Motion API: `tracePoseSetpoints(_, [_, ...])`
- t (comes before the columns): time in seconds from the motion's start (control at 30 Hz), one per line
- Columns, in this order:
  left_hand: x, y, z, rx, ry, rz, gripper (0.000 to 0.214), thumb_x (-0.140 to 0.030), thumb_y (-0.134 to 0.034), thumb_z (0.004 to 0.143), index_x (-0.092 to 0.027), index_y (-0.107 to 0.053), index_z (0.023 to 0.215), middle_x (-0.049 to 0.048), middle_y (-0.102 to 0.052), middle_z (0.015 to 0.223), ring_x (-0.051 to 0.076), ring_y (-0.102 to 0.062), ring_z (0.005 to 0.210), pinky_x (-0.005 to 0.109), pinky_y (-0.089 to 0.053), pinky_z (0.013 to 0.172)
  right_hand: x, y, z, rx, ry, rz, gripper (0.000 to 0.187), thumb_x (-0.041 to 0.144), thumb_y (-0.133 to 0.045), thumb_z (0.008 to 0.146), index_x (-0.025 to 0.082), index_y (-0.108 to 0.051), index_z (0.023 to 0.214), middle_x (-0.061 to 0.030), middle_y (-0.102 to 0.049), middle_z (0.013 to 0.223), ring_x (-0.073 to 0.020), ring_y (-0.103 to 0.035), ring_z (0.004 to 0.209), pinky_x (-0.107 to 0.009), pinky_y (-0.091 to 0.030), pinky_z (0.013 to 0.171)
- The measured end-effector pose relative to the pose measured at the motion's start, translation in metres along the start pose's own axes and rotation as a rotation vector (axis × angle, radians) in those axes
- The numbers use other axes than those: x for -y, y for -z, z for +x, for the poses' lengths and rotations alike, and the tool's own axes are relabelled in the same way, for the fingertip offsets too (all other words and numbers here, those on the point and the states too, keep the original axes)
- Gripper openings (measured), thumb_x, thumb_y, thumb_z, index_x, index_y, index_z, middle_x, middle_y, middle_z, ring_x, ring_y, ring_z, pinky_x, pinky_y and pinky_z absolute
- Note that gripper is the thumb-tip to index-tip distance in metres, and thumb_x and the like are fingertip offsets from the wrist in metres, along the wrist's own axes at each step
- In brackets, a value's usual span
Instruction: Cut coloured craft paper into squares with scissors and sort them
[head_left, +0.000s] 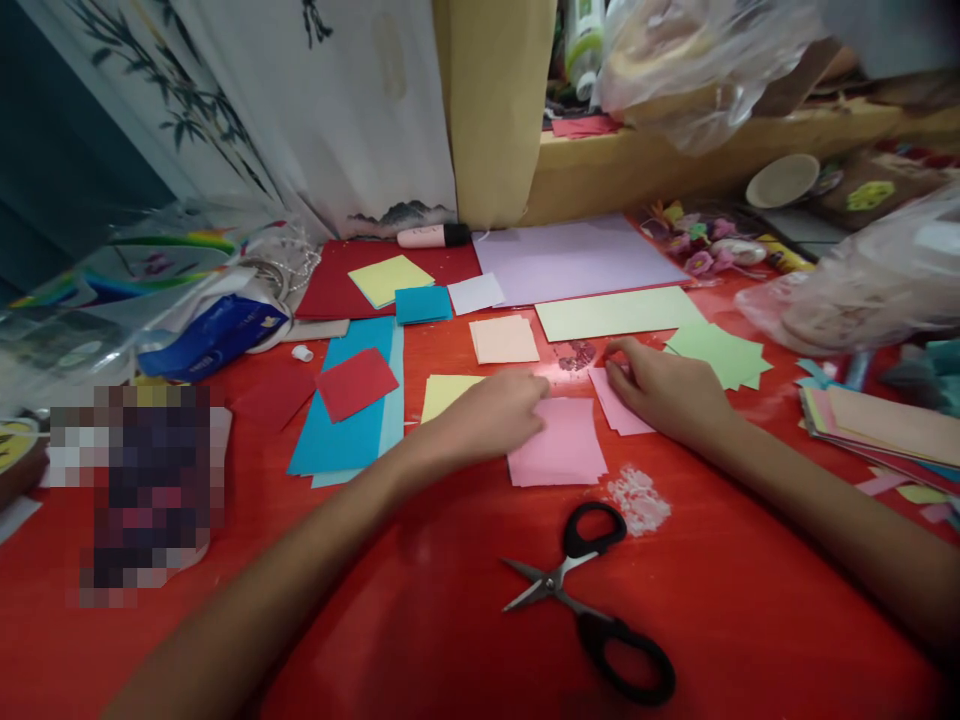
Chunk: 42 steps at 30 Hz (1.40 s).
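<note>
Scissors: the black-handled scissors (551, 583) lie on the red table (435, 630), blades spread and tips to the left.
Big pink squares: the pile of big pink squares (559, 455) is just past the scissors, on their far side. It looks about as wide as it is long, so I see no clear long way.
Left hand: the left hand (506, 412) is past the scissors and a bit left. Its fingers are curled down at the top left part of the big pink squares, so the pile lies just to its right and nearer the scissors. I can't tell if it pinches any paper.
Right hand: the right hand (656, 385) is past the scissors and to the right. Its fingers are bent over the smaller pink papers (624, 412). I can't tell if it grips them.
Nearer hand: the left one; it is at the big pink squares, while the right one is a little way off them.
White bits: the heap of tiny white bits (637, 500) is just past the scissors, to the right.
Other papers: farther past the scissors are yellow paper (448, 392) to the left, peach squares (504, 341) and light green sheets (724, 355) to the right.
</note>
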<state>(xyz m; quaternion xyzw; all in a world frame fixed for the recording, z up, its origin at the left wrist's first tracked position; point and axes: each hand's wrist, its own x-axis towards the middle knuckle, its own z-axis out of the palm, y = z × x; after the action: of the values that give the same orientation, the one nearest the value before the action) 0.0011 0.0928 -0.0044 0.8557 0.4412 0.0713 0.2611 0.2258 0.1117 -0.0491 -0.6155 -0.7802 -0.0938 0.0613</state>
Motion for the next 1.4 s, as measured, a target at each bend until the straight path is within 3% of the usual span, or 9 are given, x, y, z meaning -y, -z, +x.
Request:
tracePoseSetpoints(0.07, [-0.003, -0.006, -0.002, -0.019, -0.025, 0.147, 0.007, -0.022, -0.048, 0.077, -0.017, -0.051, 0.081, 0.0097, -0.055, 0.095, 0.021, -0.051, 0.088, 0.035, -0.043, 0.071, 0.0, 0.0, 0.0, -0.015, 0.003, -0.008, 0.031, 0.034, -0.036, 0.089, 0.018, -0.056, 0.106, -0.0071, -0.069, 0.077, -0.0209, -0.061, 0.062, -0.026, -0.021, 0.048])
tracePoseSetpoints(0.17, [-0.003, -0.001, -0.006, -0.043, -0.007, 0.239, 0.016, -0.029, -0.051, 0.079, -0.017, -0.052, 0.089, 0.0108, -0.053, 0.099, 0.024, -0.047, 0.095, 0.036, -0.041, 0.077, 0.0, 0.0, 0.0, -0.008, 0.015, -0.02, 0.031, 0.033, -0.034, 0.09, 0.017, -0.056, 0.105, -0.0071, -0.07, 0.078, -0.0207, -0.061, 0.061, -0.027, -0.021, 0.048])
tracePoseSetpoints(0.27, [-0.002, 0.009, -0.01, 0.017, 0.017, 0.295, 0.025, -0.038, -0.053, 0.079, -0.015, -0.053, 0.089, 0.0106, -0.052, 0.099, 0.025, -0.045, 0.095, 0.035, -0.04, 0.077, 0.0, -0.001, 0.0, -0.008, 0.019, -0.034, 0.031, 0.033, -0.034, 0.09, 0.017, -0.056, 0.105, -0.0065, -0.069, 0.077, -0.0206, -0.061, 0.061, -0.027, -0.02, 0.047])
tracePoseSetpoints(0.43, [0.003, 0.014, -0.015, 0.114, -0.013, 0.314, 0.042, -0.049, -0.054, 0.077, -0.016, -0.053, 0.103, 0.0093, -0.049, 0.105, 0.026, -0.041, 0.101, 0.036, -0.04, 0.08, -0.001, -0.007, -0.002, -0.131, 0.067, -0.051, 0.028, 0.031, -0.037, 0.09, 0.016, -0.058, 0.103, -0.0063, -0.07, 0.093, -0.0211, -0.064, 0.071, -0.029, -0.024, 0.049])
tracePoseSetpoints(0.67, [-0.003, 0.011, -0.019, 0.157, 0.002, 0.377, 0.043, -0.039, -0.059, 0.076, -0.015, -0.052, 0.111, 0.0105, -0.048, 0.111, 0.026, -0.041, 0.104, 0.036, -0.04, 0.082, 0.001, 0.008, -0.007, -0.259, 0.175, 0.115, 0.028, 0.033, -0.042, 0.09, 0.013, -0.06, 0.099, -0.007, -0.069, 0.087, -0.0212, -0.064, 0.073, -0.03, -0.041, 0.059])
tracePoseSetpoints(0.8, [-0.005, 0.01, -0.02, 0.148, 0.004, 0.394, 0.038, -0.039, -0.06, 0.076, -0.013, -0.053, 0.102, 0.0103, -0.049, 0.108, 0.025, -0.043, 0.099, 0.035, -0.04, 0.081, 0.016, 0.028, -0.02, -0.138, 0.55, 0.384, 0.038, 0.041, -0.046, 0.089, 0.012, -0.058, 0.11, -0.0114, -0.065, 0.107, -0.0222, -0.061, 0.098, -0.034, -0.048, 0.082])
tracePoseSetpoints(0.9, [-0.003, 0.011, -0.02, 0.14, 0.005, 0.371, 0.04, -0.04, -0.061, 0.075, -0.013, -0.052, 0.103, 0.0104, -0.049, 0.108, 0.025, -0.044, 0.099, 0.035, -0.04, 0.082, 0.029, 0.032, -0.031, 0.017, 0.751, 0.41, 0.051, 0.047, -0.052, 0.085, 0.01, -0.054, 0.12, -0.0139, -0.059, 0.122, -0.0242, -0.054, 0.113, -0.038, -0.045, 0.094])
tracePoseSetpoints(1.2, [0.0, 0.02, -0.019, 0.22, -0.029, 0.358, 0.043, -0.042, -0.051, 0.083, -0.014, -0.05, 0.116, 0.0122, -0.047, 0.116, 0.025, -0.043, 0.105, 0.037, -0.038, 0.087, 0.032, 0.028, -0.037, 0.062, 0.774, 0.385, 0.048, 0.039, -0.051, 0.088, 0.009, -0.053, 0.126, -0.014, -0.052, 0.132, -0.023, -0.051, 0.121, -0.036, -0.045, 0.099])
tracePoseSetpoints(1.4, [0.001, 0.027, -0.016, 0.193, -0.048, 0.286, 0.038, -0.039, -0.029, 0.093, -0.014, -0.057, 0.103, 0.0104, -0.057, 0.099, 0.022, -0.05, 0.092, 0.033, -0.039, 0.078, 0.032, 0.029, -0.035, 0.081, 0.772, 0.434, 0.038, 0.028, -0.038, 0.094, 0.01, -0.055, 0.123, -0.0125, -0.055, 0.129, -0.0216, -0.053, 0.119, -0.037, -0.047, 0.096])
